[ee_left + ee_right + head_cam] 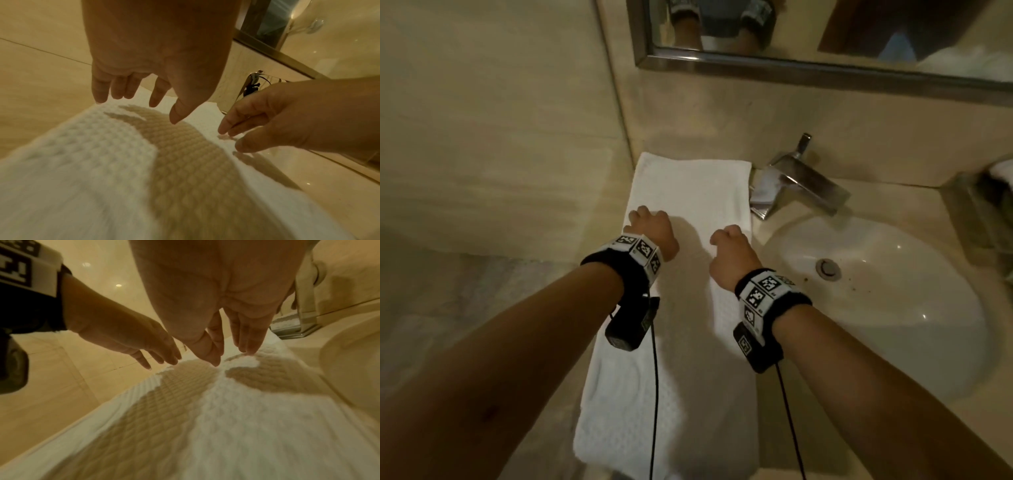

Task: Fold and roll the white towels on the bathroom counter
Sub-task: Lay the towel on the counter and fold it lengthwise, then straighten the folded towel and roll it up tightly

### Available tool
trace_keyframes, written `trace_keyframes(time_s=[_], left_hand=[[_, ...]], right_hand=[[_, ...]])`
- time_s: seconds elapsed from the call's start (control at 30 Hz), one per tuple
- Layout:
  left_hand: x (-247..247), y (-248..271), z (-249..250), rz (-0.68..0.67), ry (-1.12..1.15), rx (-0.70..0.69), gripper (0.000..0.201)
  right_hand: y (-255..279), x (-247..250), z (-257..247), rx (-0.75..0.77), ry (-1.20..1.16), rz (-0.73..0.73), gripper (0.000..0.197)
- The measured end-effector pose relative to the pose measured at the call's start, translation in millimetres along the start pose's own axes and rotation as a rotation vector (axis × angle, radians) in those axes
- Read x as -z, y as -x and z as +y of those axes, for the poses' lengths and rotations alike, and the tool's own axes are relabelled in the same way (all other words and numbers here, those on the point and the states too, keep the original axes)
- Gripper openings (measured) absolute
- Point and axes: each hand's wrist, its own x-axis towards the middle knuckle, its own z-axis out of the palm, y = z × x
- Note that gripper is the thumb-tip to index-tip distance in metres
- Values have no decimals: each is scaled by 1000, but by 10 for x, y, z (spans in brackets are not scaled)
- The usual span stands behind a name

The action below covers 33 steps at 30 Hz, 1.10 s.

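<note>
The white towel (681,342) lies flat as a long folded strip on the counter (893,202), running from the back wall to the front edge, with its far end at the counter's back left corner. Its left long edge follows the side wall (493,137); its right long edge runs just beside the sink basin (876,308).

My left hand (652,231) is over the towel's left edge, a little beyond mid-length. The fingers (100,91) point down, straight and slightly spread, gripping nothing; the tips sit at the cloth surface. My right hand (732,253) is over the towel's right edge, level with the left hand and apart from it. Its fingers (248,337) are likewise extended downward, loose, with tips at the weave; no fabric is pinched.

Obstructions: the chrome faucet (794,181) stands just beside the towel's far right corner, its spout angled over the basin. The drain (827,269) is at the basin centre. A framed mirror (808,65) hangs on the back wall above the faucet. A cable (655,377) hangs from each wrist camera across the towel's near half.
</note>
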Motion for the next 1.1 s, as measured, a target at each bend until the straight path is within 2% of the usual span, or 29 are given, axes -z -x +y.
trace_keyframes(time_s=[0.17, 0.33, 0.53, 0.63, 0.77, 0.83, 0.9, 1.0, 1.1], left_hand=[[-336, 711, -356, -7, 82, 72, 53], [-944, 1461, -606, -32, 172, 166, 65], [-1366, 2191, -733, 58, 317, 256, 56], [-1486, 2452, -834, 124, 452, 316, 57], [-1686, 2638, -984, 142, 739, 452, 63], [-1776, 2661, -1083, 104, 846, 490, 76], [-1853, 2671, -1196, 59, 886, 484, 81], [-1977, 2660, -1295, 28, 997, 421, 75], [-2066, 2714, -1331, 55, 1134, 340, 58]], right_hand=[[716, -322, 59, 33, 33, 32, 41], [1538, -808, 299, 37, 63, 112, 43], [2200, -1057, 533, 1, -9, 218, 27], [2472, -1151, 554, -96, -108, 210, 25], [2755, -1382, 634, -304, -111, 231, 51], [2810, -1546, 716, -406, -223, 174, 49], [2803, -1744, 779, -468, -410, 54, 44], [2801, -1888, 836, -456, -567, -111, 55], [2839, -1986, 866, -440, -683, -117, 48]])
